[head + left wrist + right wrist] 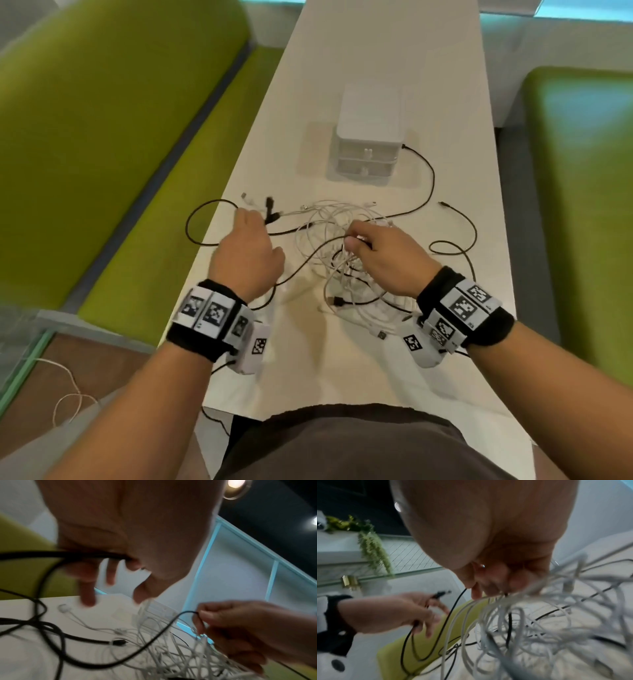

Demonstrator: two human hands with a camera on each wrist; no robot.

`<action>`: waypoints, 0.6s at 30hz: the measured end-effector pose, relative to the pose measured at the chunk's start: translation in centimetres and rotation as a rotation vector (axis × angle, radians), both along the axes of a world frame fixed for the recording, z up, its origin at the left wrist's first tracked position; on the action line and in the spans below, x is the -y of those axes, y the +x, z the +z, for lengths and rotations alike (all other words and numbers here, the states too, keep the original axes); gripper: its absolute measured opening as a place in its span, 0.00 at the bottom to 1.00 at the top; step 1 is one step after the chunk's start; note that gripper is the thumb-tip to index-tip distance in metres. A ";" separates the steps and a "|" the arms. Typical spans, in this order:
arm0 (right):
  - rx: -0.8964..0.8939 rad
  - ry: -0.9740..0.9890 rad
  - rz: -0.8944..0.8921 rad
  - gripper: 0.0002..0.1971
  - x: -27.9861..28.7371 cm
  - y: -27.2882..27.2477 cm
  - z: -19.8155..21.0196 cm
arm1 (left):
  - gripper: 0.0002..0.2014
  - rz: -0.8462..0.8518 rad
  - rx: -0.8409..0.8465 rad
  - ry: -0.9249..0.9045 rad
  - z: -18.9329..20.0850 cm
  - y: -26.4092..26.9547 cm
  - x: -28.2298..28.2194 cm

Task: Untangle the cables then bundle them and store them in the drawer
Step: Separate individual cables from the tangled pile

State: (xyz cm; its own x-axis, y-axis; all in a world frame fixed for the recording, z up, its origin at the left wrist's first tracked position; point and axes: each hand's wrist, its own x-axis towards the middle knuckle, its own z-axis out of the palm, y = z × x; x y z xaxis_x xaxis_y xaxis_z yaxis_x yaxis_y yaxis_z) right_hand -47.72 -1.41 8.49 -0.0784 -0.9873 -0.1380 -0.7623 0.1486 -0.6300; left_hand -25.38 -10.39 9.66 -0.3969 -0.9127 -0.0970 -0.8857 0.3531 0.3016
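Observation:
A tangle of white cables (337,253) and thin black cables (424,192) lies on the white table (359,370). My left hand (248,246) is lifted over the table's left side and grips a black cable (51,555) near its plug end (270,209); its other fingers spread loosely. My right hand (380,253) is above the tangle, pinching a black cable (173,620) along with white loops (530,601) that hang from it. A small white drawer unit (368,137) stands behind the cables with both drawers closed.
Green benches (102,144) run along both sides of the narrow table. One black cable loop (198,222) hangs over the left edge. Another black cable (459,233) trails toward the right edge. A thin wire (68,387) lies on the floor at lower left.

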 end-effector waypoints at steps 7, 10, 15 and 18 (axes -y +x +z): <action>0.012 -0.061 0.101 0.08 -0.8 1.2 0.3 | 0.12 -0.292 -0.347 0.372 1.5 -3.5 -2.7; 0.145 -0.107 -0.003 0.08 -1.2 0.8 0.4 | 0.05 -0.218 -0.394 0.521 2.1 -3.9 -2.4; 0.069 0.033 0.009 0.09 -2.1 -0.5 -0.5 | 0.09 -0.288 -0.442 0.203 3.2 -2.9 -0.8; 0.074 0.075 0.063 0.10 -2.1 -0.6 0.1 | 0.15 -0.291 -0.552 0.116 3.1 -2.4 -0.6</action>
